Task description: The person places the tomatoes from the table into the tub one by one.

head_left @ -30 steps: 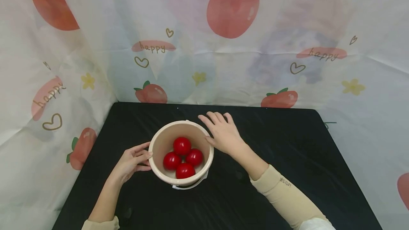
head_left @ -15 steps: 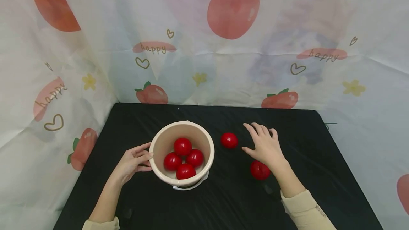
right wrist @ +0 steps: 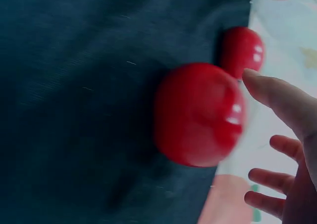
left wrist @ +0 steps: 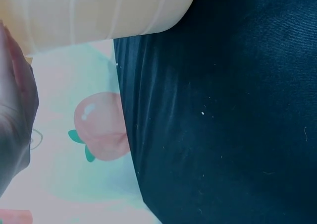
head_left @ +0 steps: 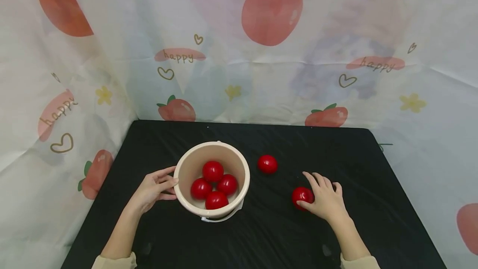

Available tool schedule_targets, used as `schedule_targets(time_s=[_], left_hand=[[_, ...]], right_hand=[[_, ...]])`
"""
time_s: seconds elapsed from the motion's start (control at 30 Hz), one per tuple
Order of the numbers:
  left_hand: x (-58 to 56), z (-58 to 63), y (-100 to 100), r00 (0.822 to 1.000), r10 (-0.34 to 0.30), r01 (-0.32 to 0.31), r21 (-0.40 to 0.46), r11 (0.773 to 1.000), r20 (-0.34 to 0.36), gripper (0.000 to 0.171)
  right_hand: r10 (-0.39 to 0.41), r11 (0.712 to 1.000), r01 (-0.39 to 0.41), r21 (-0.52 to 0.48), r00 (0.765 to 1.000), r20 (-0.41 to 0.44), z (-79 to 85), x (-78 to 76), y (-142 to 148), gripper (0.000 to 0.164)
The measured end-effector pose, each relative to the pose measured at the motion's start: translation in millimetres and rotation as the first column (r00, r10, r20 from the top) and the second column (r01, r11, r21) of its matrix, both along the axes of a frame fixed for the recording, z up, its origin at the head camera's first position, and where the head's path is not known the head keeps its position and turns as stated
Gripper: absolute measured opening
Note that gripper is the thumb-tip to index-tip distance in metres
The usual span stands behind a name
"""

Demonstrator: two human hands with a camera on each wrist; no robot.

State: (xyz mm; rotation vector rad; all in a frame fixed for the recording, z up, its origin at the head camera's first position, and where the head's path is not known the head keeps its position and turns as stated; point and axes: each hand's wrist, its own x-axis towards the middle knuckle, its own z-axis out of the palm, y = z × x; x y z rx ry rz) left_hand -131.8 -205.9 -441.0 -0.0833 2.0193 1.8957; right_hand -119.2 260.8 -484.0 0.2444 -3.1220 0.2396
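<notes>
A cream bucket (head_left: 189, 167) stands left of the middle of the table in the head view, with several shiny red balls (head_left: 215, 184) inside. My left hand (head_left: 151, 190) holds its left rim, thumb over the edge and fingers against the outer wall; in the left wrist view part of that hand lies beside the bucket's side (left wrist: 94, 11). My right hand (head_left: 325, 197) reaches to a loose red ball (head_left: 301, 196), fingers spread and thumb in front of it. In the right wrist view this ball (right wrist: 198, 115) appears not enclosed by the fingers; contact is hard to tell.
Another red ball (head_left: 267, 164) lies between the bucket and my right hand, farther back. The bucket's white handle (head_left: 224, 219) hangs down at its front. Black cloth (head_left: 254, 244) covers the table. A printed curtain (head_left: 239, 82) closes off the back and sides.
My right hand has moved from the bucket's right rim, past the farther ball, rightward and nearer to the front ball. My left hand and the bucket have stayed in place.
</notes>
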Motion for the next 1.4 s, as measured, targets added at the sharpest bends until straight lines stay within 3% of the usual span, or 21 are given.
schedule_targets(time_s=[0.37, 0.9, 1.17, 1.4], left_hand=[[-0.1, 0.6, -0.2, 1.000, -0.010, 0.010, 0.013, 1.000, -0.004, 0.058], [0.0, 0.0, -1.2, 1.000, -0.021, 0.021, 0.012, 1.000, -0.004, 0.058], [-0.5, -1.2, -0.6, 1.000, -0.022, 0.022, 0.018, 1.000, -0.002, 0.058], [-0.5, -1.1, -0.7, 1.000, -0.017, 0.017, 0.016, 1.000, 0.002, 0.059]], right_hand=[[-0.042, 0.999, 0.042, -0.015, 0.998, 0.050, -31.0, 12.0, 4.6, 0.086], [0.018, 0.999, -0.018, -0.031, 1.000, 0.012, -42.4, 8.1, 4.9, 0.080], [0.072, 0.997, -0.073, -0.020, 0.995, -0.075, -30.0, -4.0, 5.6, 0.079], [0.138, 0.990, -0.140, 0.002, 0.976, -0.166, 8.1, -32.5, -8.5, 0.079]])
